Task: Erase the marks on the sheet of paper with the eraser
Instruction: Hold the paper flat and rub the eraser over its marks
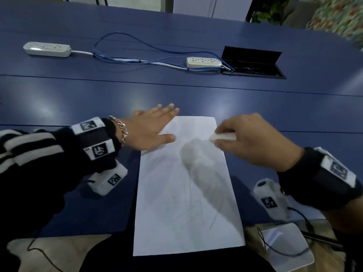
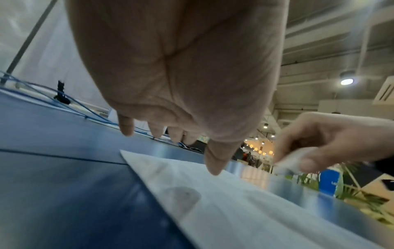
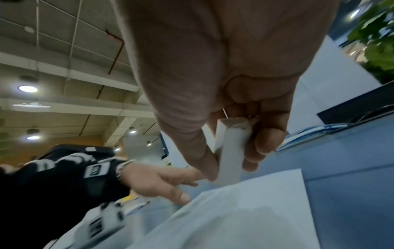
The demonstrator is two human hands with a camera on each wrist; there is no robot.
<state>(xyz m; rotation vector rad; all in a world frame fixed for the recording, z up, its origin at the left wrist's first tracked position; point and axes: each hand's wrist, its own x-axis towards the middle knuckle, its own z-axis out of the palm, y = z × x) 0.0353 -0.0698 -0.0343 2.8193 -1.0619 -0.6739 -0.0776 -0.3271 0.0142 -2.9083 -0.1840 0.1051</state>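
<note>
The white rectangular sheet of paper point(image 1: 186, 185) lies flat on the blue laminate desk point(image 1: 78, 99), its near edge overhanging the desk edge toward the person. Faint grey pencil marks show across its middle and near half (hard to trace; blur).

Handling, est.: the sheet is thin, light and limp; it will likely slide or buckle under rubbing unless pinned. Hold-down pt.: a margin beside the stroke, not on the marks.

Left hand point(image 1: 149, 130): fingers straight and spread, laid at the sheet's far-left corner, thumb on the paper, the other fingers mostly on the desk beyond the sheet's edge. It grasps nothing.

Right hand point(image 1: 253, 140): thumb and fingers pinch the white rectangular block eraser point(image 1: 223, 137) along its long sides, approx. mid-length, one end free toward the sheet. The eraser sits over the sheet's far-right part; contact w/ paper cannot be confirmed.

Eraser, est.: small, light, slightly yielding, grippy. Grip close to the working end to limit flex. Rub away from the pinned corner so the paper stays taut, w/ light pressure, since it tears or creases easily.
</note>
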